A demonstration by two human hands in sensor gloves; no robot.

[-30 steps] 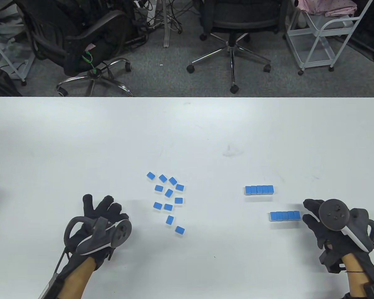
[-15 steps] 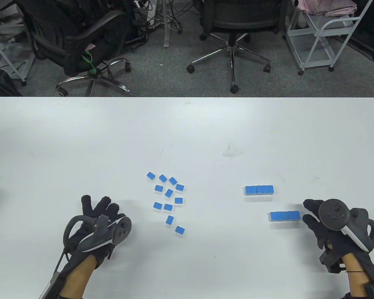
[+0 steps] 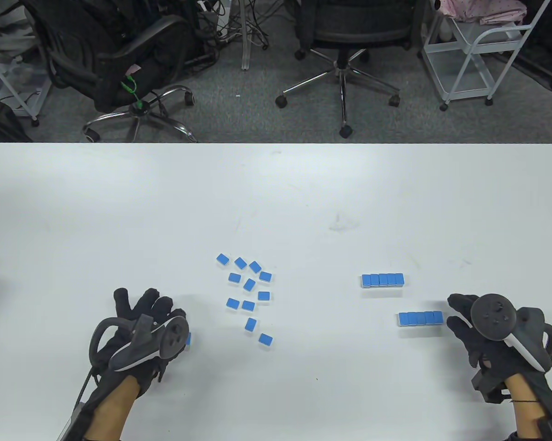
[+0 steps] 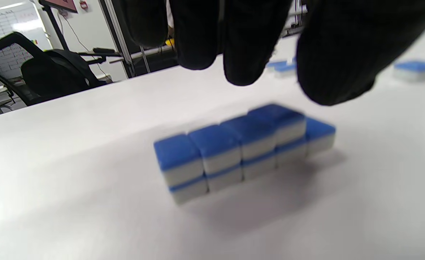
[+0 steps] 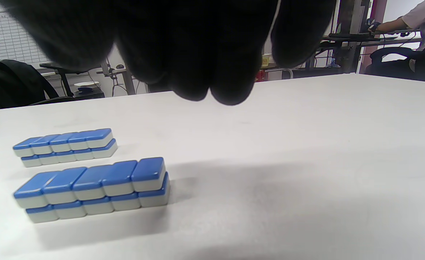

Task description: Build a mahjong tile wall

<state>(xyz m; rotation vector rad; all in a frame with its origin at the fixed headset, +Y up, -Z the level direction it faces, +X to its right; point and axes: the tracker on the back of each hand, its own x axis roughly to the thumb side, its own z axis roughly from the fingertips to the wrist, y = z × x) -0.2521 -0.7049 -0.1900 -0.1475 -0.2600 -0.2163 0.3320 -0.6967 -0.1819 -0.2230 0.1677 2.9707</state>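
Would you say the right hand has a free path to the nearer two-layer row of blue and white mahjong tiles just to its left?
Probably yes: the right hand sits just off the end of the nearer two-layer row of blue and white mahjong tiles, with only bare white table between them.

Bare table (image 3: 276,193) runs wide along the far edge. Nearer, scattered tiles (image 3: 249,285) block the middle, and two stacked tile rows (image 3: 382,279) crowd the right side.
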